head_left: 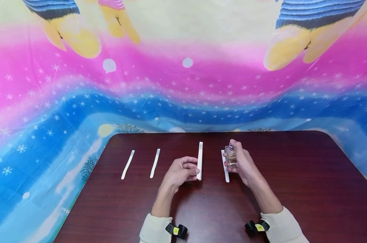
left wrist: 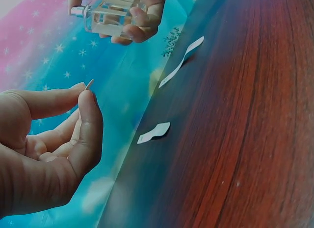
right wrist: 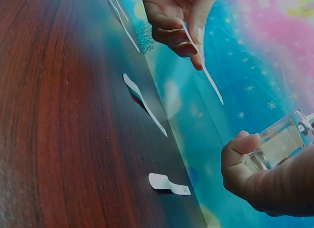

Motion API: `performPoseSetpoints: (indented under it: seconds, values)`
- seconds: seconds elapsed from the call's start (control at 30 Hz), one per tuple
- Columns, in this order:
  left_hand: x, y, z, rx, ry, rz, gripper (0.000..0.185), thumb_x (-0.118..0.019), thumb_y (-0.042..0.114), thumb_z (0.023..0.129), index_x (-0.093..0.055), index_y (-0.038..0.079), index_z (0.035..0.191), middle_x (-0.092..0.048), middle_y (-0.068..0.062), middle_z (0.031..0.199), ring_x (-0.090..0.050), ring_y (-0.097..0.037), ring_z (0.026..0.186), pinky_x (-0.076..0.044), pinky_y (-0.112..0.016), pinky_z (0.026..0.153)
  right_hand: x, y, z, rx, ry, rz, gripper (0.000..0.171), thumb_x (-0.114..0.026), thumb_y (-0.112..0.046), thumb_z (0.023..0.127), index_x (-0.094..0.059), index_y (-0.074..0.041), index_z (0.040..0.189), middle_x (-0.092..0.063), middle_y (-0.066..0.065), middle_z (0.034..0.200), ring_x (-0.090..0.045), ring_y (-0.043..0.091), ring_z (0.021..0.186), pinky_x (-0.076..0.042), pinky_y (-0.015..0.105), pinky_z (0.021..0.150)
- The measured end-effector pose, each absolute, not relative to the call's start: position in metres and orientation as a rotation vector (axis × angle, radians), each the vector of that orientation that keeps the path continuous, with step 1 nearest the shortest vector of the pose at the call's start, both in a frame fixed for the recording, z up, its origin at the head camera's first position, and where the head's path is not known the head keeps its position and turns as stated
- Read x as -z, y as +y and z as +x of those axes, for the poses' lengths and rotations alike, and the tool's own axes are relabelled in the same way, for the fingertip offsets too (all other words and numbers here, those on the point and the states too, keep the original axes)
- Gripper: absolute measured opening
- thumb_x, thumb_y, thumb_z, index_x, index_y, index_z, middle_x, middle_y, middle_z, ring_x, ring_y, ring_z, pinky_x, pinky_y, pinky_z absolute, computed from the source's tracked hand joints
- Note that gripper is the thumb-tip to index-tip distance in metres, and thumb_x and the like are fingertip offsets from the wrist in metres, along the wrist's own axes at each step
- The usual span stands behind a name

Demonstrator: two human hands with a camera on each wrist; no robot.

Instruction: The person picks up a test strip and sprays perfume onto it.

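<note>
Left hand (head_left: 178, 172) pinches strip (head_left: 199, 160), long axis pointing away; right hand (head_left: 242, 163) grips upright bottle (head_left: 231, 157).

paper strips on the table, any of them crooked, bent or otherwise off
Nothing is damaged or spilled. The two left strips lie slightly slanted on the table. One strip is lifted in the left hand, beside the glass bottle held by the right hand.

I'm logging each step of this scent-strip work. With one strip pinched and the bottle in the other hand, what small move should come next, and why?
Probably bring the perfume bottle nozzle toward the raised paper strip's upper end. The left hand pinches that strip by its lower end, off the table; the right hand grips the bottle beside it, a gap between them. Three other strips lie flat.
</note>
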State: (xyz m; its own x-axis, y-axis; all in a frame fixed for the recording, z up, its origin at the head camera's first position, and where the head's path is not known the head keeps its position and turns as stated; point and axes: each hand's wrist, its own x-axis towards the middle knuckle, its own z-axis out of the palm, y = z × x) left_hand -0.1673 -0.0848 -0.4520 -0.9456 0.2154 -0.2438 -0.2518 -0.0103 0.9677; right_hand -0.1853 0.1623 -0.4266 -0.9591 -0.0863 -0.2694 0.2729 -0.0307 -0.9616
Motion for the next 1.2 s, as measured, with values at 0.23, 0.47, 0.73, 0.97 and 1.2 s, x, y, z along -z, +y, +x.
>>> performPoseSetpoints:
  seconds: [0.23,0.47,0.73,0.97,1.2]
  values:
    - [0.454,-0.092,-0.169,-2.046,1.946,-0.085,0.041,-0.071,-0.010,0.094,-0.064,-0.007,0.134,-0.070,-0.002,0.090,-0.069,-0.009,0.072,-0.064,-0.021,0.068,0.426,0.162,-0.184,2.081,1.998,0.191,0.056,-0.037,-0.061,0.111,-0.061,-0.010,0.110,-0.062,-0.002,0.094,-0.060,0.014,0.074,-0.054,0.027,0.062]
    - [0.456,-0.099,-0.170,-2.030,1.975,-0.108,0.040,-0.068,-0.010,0.095,-0.064,-0.006,0.135,-0.070,-0.003,0.091,-0.069,-0.010,0.075,-0.064,-0.022,0.070,0.426,0.163,-0.184,2.074,1.999,0.190,0.057,-0.037,-0.061,0.111,-0.061,-0.009,0.110,-0.063,-0.003,0.090,-0.060,0.014,0.074,-0.055,0.028,0.062]
    - [0.458,-0.104,-0.171,-2.018,1.999,-0.131,0.040,-0.070,-0.008,0.095,-0.065,-0.005,0.134,-0.071,-0.007,0.094,-0.068,-0.010,0.075,-0.063,-0.022,0.069,0.424,0.163,-0.184,2.068,1.988,0.178,0.057,-0.039,-0.060,0.111,-0.061,-0.007,0.110,-0.062,-0.003,0.088,-0.060,0.014,0.073,-0.054,0.027,0.061]
    - [0.460,-0.106,-0.172,-2.012,1.997,-0.145,0.040,-0.071,-0.008,0.095,-0.064,-0.006,0.135,-0.071,-0.009,0.096,-0.068,-0.010,0.074,-0.064,-0.022,0.070,0.425,0.166,-0.182,2.037,1.987,0.174,0.059,-0.039,-0.060,0.111,-0.060,-0.005,0.112,-0.062,-0.002,0.086,-0.060,0.014,0.073,-0.055,0.028,0.063]
    - [0.459,-0.111,-0.174,-1.982,2.022,-0.169,0.034,-0.071,-0.008,0.095,-0.065,-0.007,0.129,-0.070,-0.008,0.093,-0.068,-0.010,0.073,-0.065,-0.024,0.070,0.427,0.176,-0.180,2.023,2.016,0.165,0.058,-0.038,-0.060,0.111,-0.058,-0.007,0.119,-0.062,-0.002,0.098,-0.061,0.014,0.077,-0.057,0.028,0.064]
